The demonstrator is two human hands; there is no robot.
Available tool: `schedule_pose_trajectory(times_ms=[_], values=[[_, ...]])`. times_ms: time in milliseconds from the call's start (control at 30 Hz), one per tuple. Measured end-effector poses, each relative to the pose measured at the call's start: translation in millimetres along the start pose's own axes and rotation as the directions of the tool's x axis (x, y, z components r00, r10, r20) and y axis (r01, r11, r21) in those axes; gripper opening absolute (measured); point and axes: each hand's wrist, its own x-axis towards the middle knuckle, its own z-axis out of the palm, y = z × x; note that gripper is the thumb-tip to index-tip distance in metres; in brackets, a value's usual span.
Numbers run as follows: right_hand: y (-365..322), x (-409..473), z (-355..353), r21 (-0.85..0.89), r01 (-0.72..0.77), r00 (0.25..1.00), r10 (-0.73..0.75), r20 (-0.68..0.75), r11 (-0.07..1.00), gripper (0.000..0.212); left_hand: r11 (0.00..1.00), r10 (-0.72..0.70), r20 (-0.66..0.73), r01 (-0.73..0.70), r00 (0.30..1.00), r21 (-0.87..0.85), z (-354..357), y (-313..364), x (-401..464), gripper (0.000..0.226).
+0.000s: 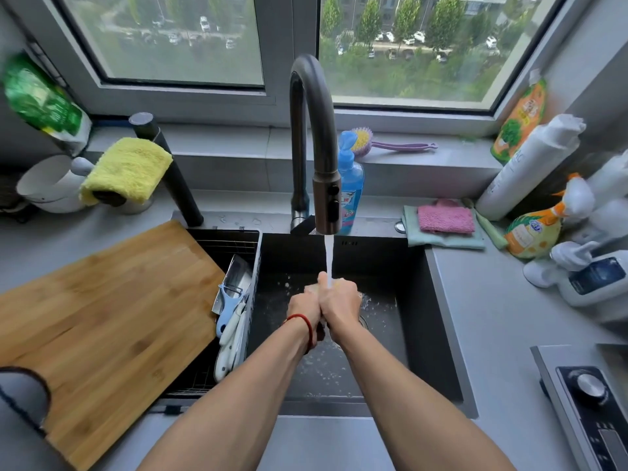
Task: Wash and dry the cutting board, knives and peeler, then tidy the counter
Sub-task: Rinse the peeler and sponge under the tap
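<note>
Rinsing under tap [325, 185]: left hand [303, 309] and right hand [341, 300] pressed together, squeezing yellowish sponge [359, 296] mid-sink [441, 334]. Board [102, 300] on worktop left edge; knives [231, 338], peeler [227, 305] in sink-left rack. Drying, tidying likely left.

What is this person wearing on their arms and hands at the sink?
Very little. Both forearms are bare, with no sleeves in view and no gloves on either the left hand or the right hand. The only item worn is a thin red cord bracelet on the left wrist.
</note>
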Motion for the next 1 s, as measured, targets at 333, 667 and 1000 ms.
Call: schedule_pose_trajectory(times_ms=[333, 667, 1000], values=[[7.6, 27.2, -46.9, 0.367, -0.568, 0.779, 0.336, 0.530, 0.737, 0.045, 0.989, -0.048, 0.121, 0.064, 0.991, -0.131, -9.9, 10.2, -11.8, 0.047], [10.9, -9.1, -16.6, 0.468, -0.673, 0.602, 0.056, 0.796, 0.573, 0.036, 0.899, 0.287, -0.142, -0.215, 0.947, 0.380, 0.3, 4.7, -13.3, 0.051], [7.1, 4.4, 6.2, 0.477, -0.659, 0.722, 0.312, 0.617, 0.581, 0.060, 0.944, 0.239, -0.257, -0.162, 0.936, 0.288, -49.4, -9.6, -5.4, 0.038]])
